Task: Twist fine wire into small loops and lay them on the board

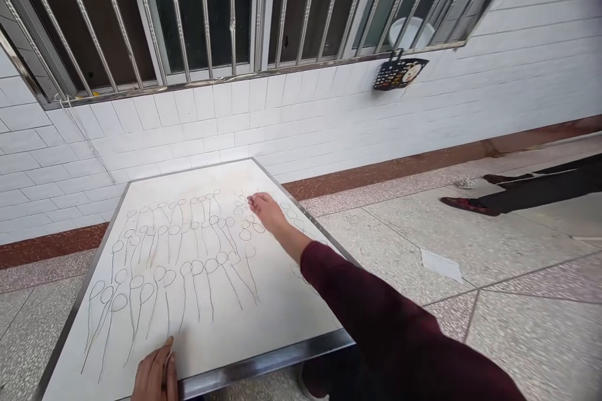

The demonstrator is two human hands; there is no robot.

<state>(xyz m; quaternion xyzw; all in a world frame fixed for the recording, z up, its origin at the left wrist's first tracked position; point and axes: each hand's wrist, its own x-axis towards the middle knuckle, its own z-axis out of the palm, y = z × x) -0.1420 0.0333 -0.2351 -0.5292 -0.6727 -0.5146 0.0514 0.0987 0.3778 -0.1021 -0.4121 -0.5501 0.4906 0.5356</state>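
A white tabletop with a metal rim (263, 360) carries several thin wire loops with long tails (188, 250), laid out in rows. My right hand (267, 210), in a dark red sleeve, reaches to the far side and pinches at one of the wire loops near the far right corner. My left hand (155, 373) rests at the near edge, fingers held together and pressing on the board beside the nearest row.
A white tiled wall (329, 125) with a barred window (211, 12) stands just behind the table. A small black basket (399, 72) hangs on the bars. Another person's legs and shoes (517, 191) lie on the speckled floor at right.
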